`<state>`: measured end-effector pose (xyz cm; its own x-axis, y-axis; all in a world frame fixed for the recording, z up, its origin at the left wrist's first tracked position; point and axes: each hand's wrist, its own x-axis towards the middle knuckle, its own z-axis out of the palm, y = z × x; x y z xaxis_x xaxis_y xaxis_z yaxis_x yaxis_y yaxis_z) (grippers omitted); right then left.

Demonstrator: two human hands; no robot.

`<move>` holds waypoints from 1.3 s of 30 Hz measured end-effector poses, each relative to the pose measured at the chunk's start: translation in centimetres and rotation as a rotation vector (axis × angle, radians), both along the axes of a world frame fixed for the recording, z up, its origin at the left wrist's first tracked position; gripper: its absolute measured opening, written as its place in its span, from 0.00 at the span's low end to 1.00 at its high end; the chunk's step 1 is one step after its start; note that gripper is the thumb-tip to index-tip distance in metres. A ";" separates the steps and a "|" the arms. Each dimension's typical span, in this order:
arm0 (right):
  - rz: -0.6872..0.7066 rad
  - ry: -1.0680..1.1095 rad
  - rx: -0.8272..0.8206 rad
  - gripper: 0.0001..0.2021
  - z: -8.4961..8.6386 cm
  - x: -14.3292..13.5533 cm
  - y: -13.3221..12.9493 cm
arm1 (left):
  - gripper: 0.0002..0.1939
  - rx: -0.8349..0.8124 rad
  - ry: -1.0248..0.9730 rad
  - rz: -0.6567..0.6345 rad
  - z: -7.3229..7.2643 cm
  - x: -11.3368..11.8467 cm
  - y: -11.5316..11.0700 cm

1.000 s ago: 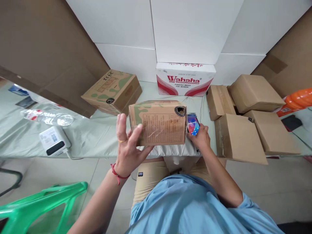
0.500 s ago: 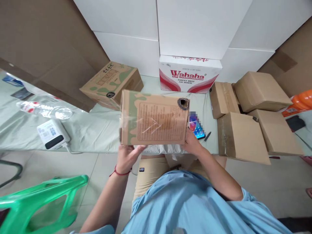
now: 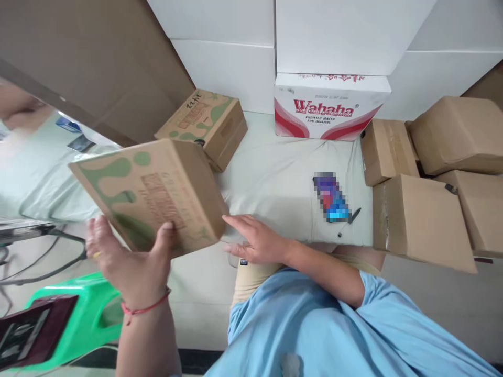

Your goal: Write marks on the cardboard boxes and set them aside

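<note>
Left hand [image 3: 129, 262]: half open, holding a tilted brown cardboard box with green blobs [image 3: 153, 191]
Right hand [image 3: 259, 238]: open, empty, fingertips by the box
Pale green cloth-covered table [image 3: 267, 183]: flat bright-screened phone [image 3: 332, 198]

Blurring the print on the green-patterned cardboard carton [image 3: 145, 196] and the fingers of the left grip [image 3: 131, 267]; hiding the underside. Leaving contact between carton edge and right grip [image 3: 261, 238] unclear. Covering a lower corner of the hand-numbered carton [image 3: 198, 118] behind. Masking the smartphone [image 3: 332, 198] in coarse pixels. Showing a dark speck [image 3: 340, 235] near the pen [image 3: 354, 215], too small to identify. Cutting off the upper right box [image 3: 459, 133] at the right edge, the maroon object [image 3: 58, 317] at the left. Smearing part of another person [image 3: 19, 107], upper left.
</note>
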<state>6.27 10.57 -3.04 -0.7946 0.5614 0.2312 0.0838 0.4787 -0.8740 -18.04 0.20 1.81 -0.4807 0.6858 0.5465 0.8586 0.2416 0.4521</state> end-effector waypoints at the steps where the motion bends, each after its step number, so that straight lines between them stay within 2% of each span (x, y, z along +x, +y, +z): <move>1: 0.002 0.002 -0.013 0.32 -0.2 0.2 0.0 | 0.50 0.014 0.072 -0.018 -0.5 0.2 0.2; 3: -0.022 0.003 -0.048 0.28 -0.5 1.3 -0.1 | 0.47 0.050 0.172 -0.036 -1.3 1.3 0.8; 7: -0.143 0.004 -0.130 0.19 -0.6 4.3 -0.3 | 0.39 -0.131 0.162 -0.089 -1.8 3.9 2.2; 10: -0.218 -0.019 -0.192 0.14 -0.5 6.2 -0.3 | 0.31 -0.184 0.168 -0.137 -1.6 4.0 2.7; 12: -0.255 -0.030 -0.226 0.13 -0.5 7.3 -0.3 | 0.25 -0.126 0.198 -0.194 -1.2 3.2 2.3; 15: -0.296 -0.040 -0.271 0.12 -0.8 8.5 -0.4 | 0.18 -0.069 0.214 -0.265 -0.3 2.1 0.4; 18: -0.319 -0.042 -0.306 0.12 -1.4 9.3 -0.5 | 0.13 -0.071 0.160 -0.240 0.2 1.1 -1.8; 20: -0.328 -0.037 -0.323 0.12 -1.7 9.5 -0.5 | 0.16 -0.053 0.106 -0.149 -0.3 0.2 -2.8; 23: -0.331 -0.018 -0.334 0.12 -1.6 9.8 -0.6 | 0.33 -0.064 0.087 -0.036 -1.8 -1.4 -2.8; 24: -0.329 -0.015 -0.335 0.12 -1.5 9.8 -0.6 | 0.35 -0.077 0.097 -0.011 -2.3 -1.8 -2.5; 26: -0.324 -0.015 -0.331 0.12 -1.1 10.0 -0.7 | 0.35 -0.099 0.112 0.058 -2.8 -2.2 -1.5; 29: -0.324 -0.021 -0.321 0.12 -0.8 10.6 -1.0 | 0.33 -0.125 0.117 0.143 -2.6 -1.6 0.2; 35: -0.344 -0.037 -0.318 0.12 -0.9 11.9 -1.9 | 0.32 -0.143 0.063 0.158 -1.4 -0.2 3.5; 39: -0.370 -0.032 -0.244 0.12 -0.2 13.0 -2.6 | 0.34 -0.158 0.050 0.159 -1.8 -0.4 4.9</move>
